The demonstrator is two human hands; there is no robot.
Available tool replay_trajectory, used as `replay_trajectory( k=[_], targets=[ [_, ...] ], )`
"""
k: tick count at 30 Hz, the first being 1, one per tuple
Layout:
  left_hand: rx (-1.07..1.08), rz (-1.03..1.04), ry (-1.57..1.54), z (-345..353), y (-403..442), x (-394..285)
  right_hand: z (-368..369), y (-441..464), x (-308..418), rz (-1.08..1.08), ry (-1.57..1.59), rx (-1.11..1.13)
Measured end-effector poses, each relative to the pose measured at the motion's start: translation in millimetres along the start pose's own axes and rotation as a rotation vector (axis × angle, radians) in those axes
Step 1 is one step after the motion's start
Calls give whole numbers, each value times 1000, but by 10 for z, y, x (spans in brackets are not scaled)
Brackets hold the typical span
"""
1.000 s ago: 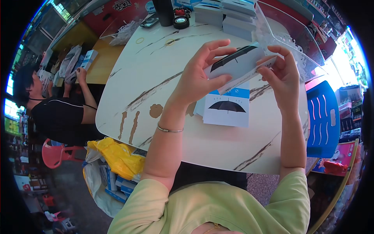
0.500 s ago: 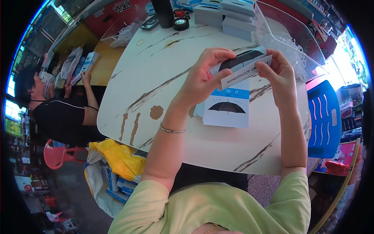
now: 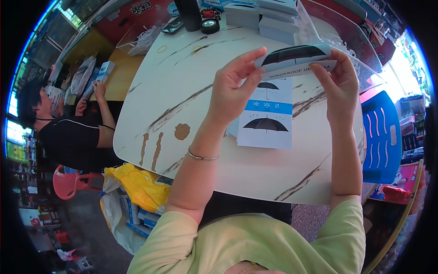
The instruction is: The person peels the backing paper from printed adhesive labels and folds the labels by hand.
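A white and blue card box, printed with a black umbrella and the word WINDPROOF, is held up above the table between both hands. My left hand pinches its left end with thumb and fingers. At the right end my right hand grips it, thumb on the lettered face. Beneath the hands, flat umbrella-printed cartons lie stacked on the marbled white table. Whether the held box is fully folded out cannot be told.
Stacked cartons, a clear bin, a black bottle and a tape roll stand at the back. Left, a person in black handles a box. A bag of boxes sits below; a blue chair is right.
The held box has moved right and slightly up, and it now lies more level. My hands have spread farther apart along it. The other person's hands have shifted a little.
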State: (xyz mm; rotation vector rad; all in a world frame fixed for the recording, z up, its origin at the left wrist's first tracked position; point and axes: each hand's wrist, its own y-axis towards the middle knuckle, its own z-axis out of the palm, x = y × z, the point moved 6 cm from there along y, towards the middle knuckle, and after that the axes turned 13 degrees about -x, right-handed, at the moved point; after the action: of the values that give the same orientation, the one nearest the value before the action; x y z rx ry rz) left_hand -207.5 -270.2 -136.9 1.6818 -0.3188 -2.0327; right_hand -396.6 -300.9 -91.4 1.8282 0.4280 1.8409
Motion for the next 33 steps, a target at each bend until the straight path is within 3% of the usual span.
replay_trajectory(
  k=[8, 18, 23, 33],
  targets=[
    [-38, -226, -358, 119, -55, -16, 7, -8, -5, 1, -9, 11],
    [65, -254, -374, 153, -93, 42, 0, 19, 21, 6, -55, 36],
    [-43, -338, -455, 203, -97, -37, -13, 27, 30, -7, -61, 43],
    [26, -280, -412, 122, -79, 24, 18, 14, 21, 3, -37, 70]
  ],
)
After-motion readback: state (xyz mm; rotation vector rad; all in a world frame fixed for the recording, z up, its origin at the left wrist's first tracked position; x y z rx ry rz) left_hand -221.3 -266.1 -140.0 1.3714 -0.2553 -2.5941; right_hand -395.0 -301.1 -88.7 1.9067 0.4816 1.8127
